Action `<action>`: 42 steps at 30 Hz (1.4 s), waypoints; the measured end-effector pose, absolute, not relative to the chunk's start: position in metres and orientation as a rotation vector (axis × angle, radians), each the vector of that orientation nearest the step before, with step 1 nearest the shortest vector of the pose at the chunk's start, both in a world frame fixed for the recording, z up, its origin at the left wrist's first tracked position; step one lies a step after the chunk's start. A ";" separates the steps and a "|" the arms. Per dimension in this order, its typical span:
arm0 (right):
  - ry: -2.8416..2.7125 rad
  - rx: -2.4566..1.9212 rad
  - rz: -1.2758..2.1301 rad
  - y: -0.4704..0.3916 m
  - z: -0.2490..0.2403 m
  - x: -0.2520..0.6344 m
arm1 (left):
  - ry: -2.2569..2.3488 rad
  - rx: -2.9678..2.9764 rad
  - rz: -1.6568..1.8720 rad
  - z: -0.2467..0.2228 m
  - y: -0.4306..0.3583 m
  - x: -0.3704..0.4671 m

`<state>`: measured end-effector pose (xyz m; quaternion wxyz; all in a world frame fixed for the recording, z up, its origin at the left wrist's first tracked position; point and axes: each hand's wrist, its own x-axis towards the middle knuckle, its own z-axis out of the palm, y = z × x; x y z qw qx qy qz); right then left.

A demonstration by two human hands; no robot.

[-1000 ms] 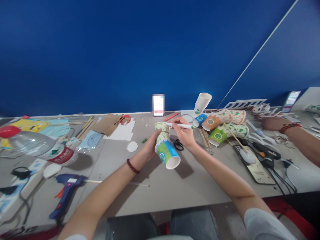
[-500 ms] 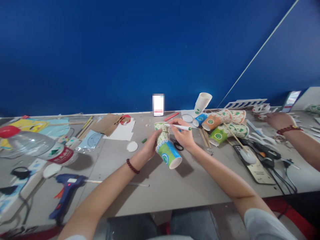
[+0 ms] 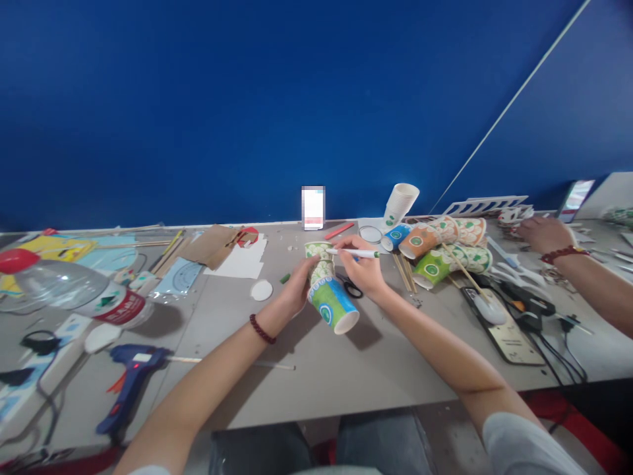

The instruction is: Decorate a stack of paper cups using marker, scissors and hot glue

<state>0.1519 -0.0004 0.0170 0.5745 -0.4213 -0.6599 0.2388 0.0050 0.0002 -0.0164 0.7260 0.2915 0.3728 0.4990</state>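
Observation:
My left hand (image 3: 295, 285) is wrapped round a joined column of patterned paper cups (image 3: 330, 305), whose open white mouth tilts down toward me at the lower right. Between the fingers of my right hand (image 3: 361, 269) is a white marker (image 3: 359, 253) with a green end. Its tip is at the upper cup (image 3: 319, 249), which has a green and white pattern. Black scissors (image 3: 352, 288) lie on the table, partly hidden behind my right hand. A green cap (image 3: 285, 278) and a white disc (image 3: 262, 290) rest left of the cups.
A bottle (image 3: 84, 290), a blue glue gun (image 3: 133, 376) and a power strip (image 3: 44, 363) occupy the left. Rightward are joined cups (image 3: 432, 264), stacked white cups (image 3: 401, 201), a phone (image 3: 509, 336) and a black glue gun (image 3: 527, 300). Another person's hand (image 3: 546, 237) is at far right.
The marker's tip has shifted slightly left and down on the upper cup. My left hand and the cups have barely moved. The other person's hand has moved a little left.

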 end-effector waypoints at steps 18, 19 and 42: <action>-1.561 -0.985 0.486 0.001 0.016 0.152 | 0.875 0.637 1.094 -0.015 -0.001 0.005; -1.558 -0.983 0.492 0.001 0.016 0.152 | 0.869 0.637 1.097 -0.016 -0.001 0.005; -1.526 -0.964 0.517 0.002 0.014 0.152 | 0.833 0.664 1.115 -0.013 -0.003 0.006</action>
